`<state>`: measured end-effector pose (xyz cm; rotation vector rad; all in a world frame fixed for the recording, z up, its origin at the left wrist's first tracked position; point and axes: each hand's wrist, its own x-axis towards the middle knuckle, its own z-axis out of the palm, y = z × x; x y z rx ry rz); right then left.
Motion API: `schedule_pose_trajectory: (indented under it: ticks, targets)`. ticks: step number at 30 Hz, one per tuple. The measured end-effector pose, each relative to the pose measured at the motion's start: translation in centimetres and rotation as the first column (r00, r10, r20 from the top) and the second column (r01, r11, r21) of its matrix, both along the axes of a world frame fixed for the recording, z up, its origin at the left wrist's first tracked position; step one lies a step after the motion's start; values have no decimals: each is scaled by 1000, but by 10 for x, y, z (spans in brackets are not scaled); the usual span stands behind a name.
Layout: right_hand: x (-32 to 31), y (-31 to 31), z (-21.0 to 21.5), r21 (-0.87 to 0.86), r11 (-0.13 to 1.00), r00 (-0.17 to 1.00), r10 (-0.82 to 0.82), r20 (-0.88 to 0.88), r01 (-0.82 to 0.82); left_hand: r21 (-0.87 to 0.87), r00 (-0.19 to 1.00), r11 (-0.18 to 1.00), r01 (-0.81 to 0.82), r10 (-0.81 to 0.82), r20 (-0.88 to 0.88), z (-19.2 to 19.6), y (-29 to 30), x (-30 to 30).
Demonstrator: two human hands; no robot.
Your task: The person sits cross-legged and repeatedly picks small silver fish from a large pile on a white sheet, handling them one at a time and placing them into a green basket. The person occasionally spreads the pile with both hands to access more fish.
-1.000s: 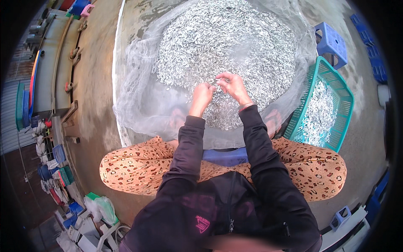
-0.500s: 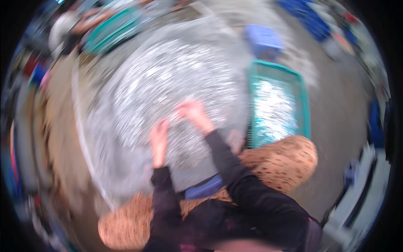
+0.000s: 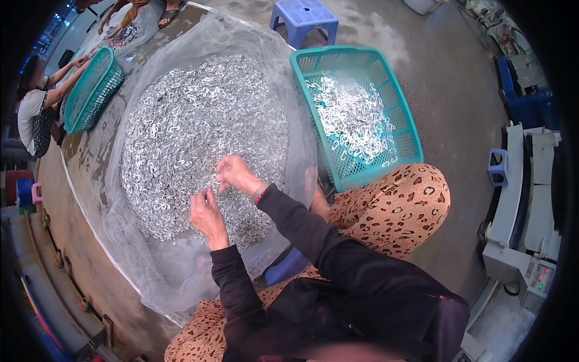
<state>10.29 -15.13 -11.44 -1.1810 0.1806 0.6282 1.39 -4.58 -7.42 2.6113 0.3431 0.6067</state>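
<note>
Concrete floor (image 3: pixel 446 90), clear sheet (image 3: pixel 181 271) w/ heap of metal clips (image 3: pixel 199 133). Left hand (image 3: pixel 207 212) & right hand (image 3: pixel 236 174) pinching clips. Teal basket (image 3: pixel 362 60) beside, blue stool (image 3: pixel 303 15) behind.

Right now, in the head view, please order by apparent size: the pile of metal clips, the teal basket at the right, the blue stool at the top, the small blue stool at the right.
1. Pile of metal clips
2. Teal basket
3. Blue stool
4. Small blue stool; it lies toward the bent rim, so its true size is unsure.

A broad heap of small bent silvery metal clips (image 3: pixel 199 139) is lying spread flat over a translucent mesh sheet (image 3: pixel 283 78). The sheet is covering the concrete floor.
</note>
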Motion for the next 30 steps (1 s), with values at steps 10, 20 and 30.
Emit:
schedule_pose_trajectory:
  ticks: [10,20,30]
  targets:
    - [10,-16,-35,267,952,985,118,126,-148,300,751,734,610,-413,-516,18,42,31]
    - [22,-29,0,140,976,981,180,-68,-169,168,915,934,316,-253,-315,29,12,12]
    - [10,-7,9,68,968,962,249,-115,-243,-8,975,978,209,-209,-70,10,18,-18]
